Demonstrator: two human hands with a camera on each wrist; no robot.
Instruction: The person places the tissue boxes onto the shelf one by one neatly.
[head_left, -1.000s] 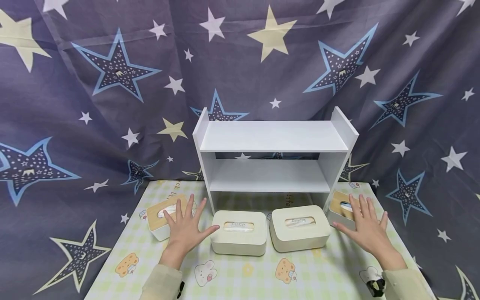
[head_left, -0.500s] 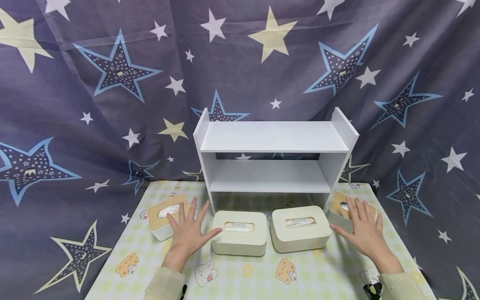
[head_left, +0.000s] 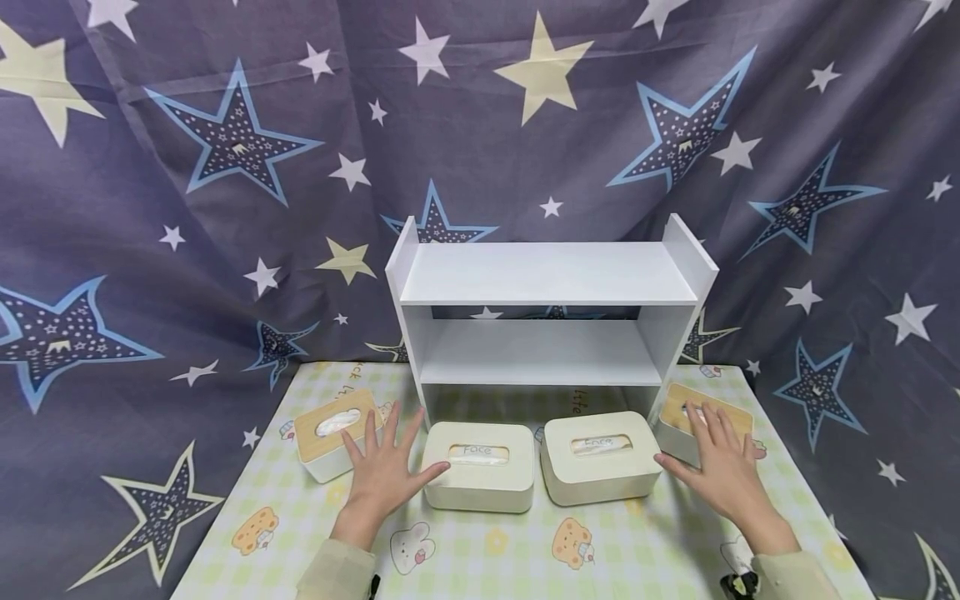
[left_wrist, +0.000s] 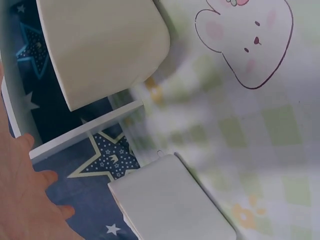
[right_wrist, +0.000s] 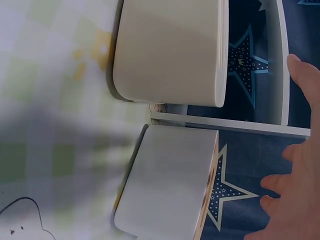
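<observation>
My left hand (head_left: 386,477), fingers spread, hovers between a white tissue box with a wooden lid (head_left: 315,425) and a cream tissue box marked "Face" (head_left: 480,487). Its thumb overlaps the cream box's left edge in the head view. On the other side my right hand (head_left: 726,479) is also spread, its fingers covering part of a second wood-lidded tissue box (head_left: 675,437). The right thumb lies at the edge of a second cream tissue box (head_left: 600,485). Both hands hold nothing. In the wrist views the fingers (left_wrist: 47,178) and the fingers (right_wrist: 272,182) show above the boxes.
Behind the boxes stands a white shelf unit (head_left: 547,271) with two visible boards. A green checked cloth with cartoon prints (head_left: 495,575) covers the table. A dark star-patterned curtain (head_left: 480,142) hangs behind and to both sides.
My left hand has shifted slightly right and back toward me. My right hand has drifted slightly left and back. The boxes and shelf unit have not moved.
</observation>
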